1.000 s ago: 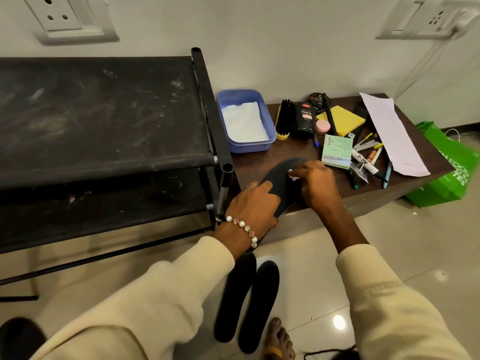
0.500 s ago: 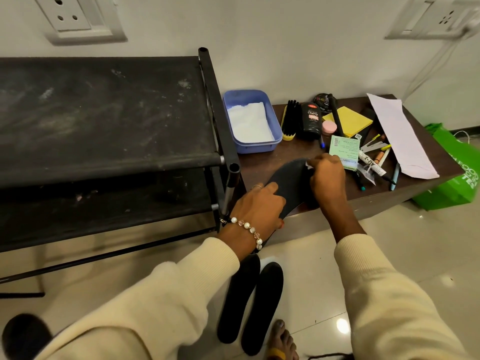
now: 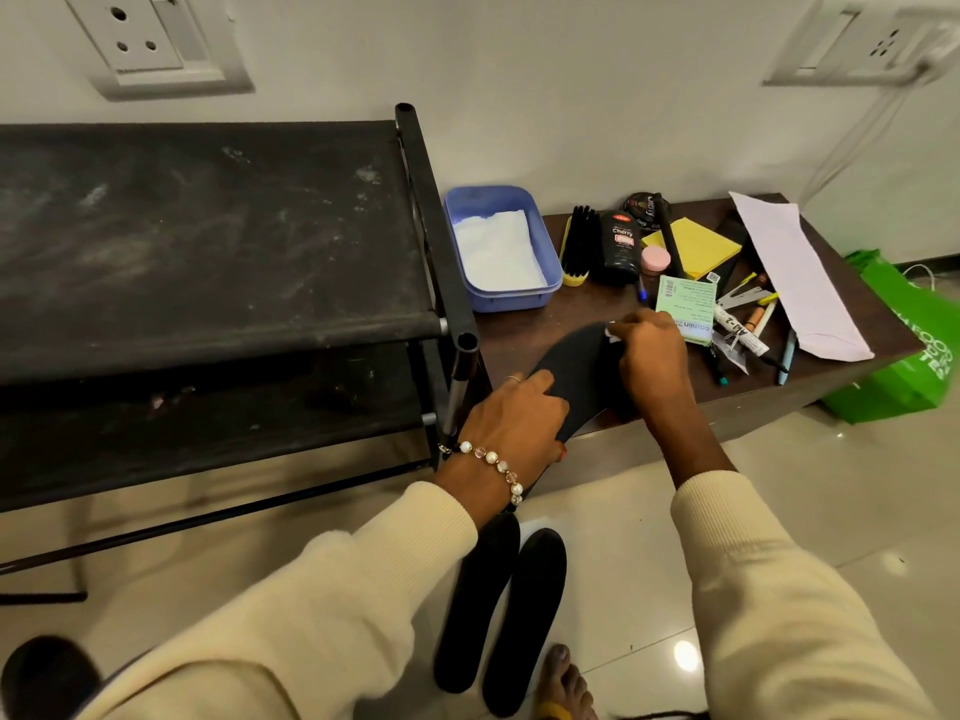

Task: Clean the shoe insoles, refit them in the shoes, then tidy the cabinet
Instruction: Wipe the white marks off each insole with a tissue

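A black insole (image 3: 576, 371) lies on the low brown table (image 3: 519, 335), its heel end hanging over the front edge. My left hand (image 3: 511, 426) grips that heel end, thumb on top. My right hand (image 3: 649, 356) is curled over the toe end and pinches a small white wipe (image 3: 610, 332) against it. Two more black insoles (image 3: 501, 610) lie side by side on the floor below.
A black two-tier shoe rack (image 3: 208, 241) stands at left. On the table are a blue tub (image 3: 501, 252) with white tissue, a shoe brush (image 3: 576, 246), a black polish bottle (image 3: 621, 246), yellow sponge (image 3: 698, 246), pens and paper. A green bag (image 3: 904, 345) sits at right.
My right hand has slid with the wipe along the insole toward its toe end. My left hand stays on the heel end.
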### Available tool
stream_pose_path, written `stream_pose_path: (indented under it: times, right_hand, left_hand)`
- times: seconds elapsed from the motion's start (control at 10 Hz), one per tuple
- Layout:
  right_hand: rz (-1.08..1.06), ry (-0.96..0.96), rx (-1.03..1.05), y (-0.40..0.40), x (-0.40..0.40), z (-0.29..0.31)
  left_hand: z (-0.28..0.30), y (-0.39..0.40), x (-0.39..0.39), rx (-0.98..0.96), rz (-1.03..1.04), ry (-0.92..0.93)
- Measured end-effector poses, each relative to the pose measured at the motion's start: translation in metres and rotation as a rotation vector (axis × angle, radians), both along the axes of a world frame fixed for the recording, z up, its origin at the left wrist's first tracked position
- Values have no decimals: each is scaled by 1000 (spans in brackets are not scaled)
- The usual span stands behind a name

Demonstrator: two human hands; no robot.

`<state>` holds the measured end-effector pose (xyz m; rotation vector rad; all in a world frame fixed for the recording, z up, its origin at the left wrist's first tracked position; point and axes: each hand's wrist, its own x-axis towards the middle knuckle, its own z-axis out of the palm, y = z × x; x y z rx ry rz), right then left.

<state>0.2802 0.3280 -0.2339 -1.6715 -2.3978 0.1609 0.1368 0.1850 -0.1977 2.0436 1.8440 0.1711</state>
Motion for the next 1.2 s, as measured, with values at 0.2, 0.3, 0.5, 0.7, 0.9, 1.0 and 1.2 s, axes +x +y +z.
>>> stream_pose_path:
  times: [0.2, 0.3, 0.5, 0.7, 0.9, 1.0, 1.2]
  right_hand:
    - [51, 23, -16, -5, -21, -1]
    - [247, -63, -13, -16, -33, -1]
    - [440, -157, 50, -9, -21, -2]
    - [-10, -25, 19, 5, 2, -10]
    - [-59, 31, -20, 1, -11, -2]
    - [160, -93, -36, -15, -27, 0]
    - [392, -214, 11, -13, -22, 0]
  left_hand:
    - [-1, 0, -1, -13, 4, -7]
    - [0, 1, 0, -8, 13, -4]
    - [1, 2, 3, -42, 36, -2]
    - [0, 4, 1, -55, 40, -15]
    - [-1, 4, 1, -46, 40, -17]
    - [-2, 3, 0, -26, 49, -19]
    - [0, 3, 2, -18, 40, -19]
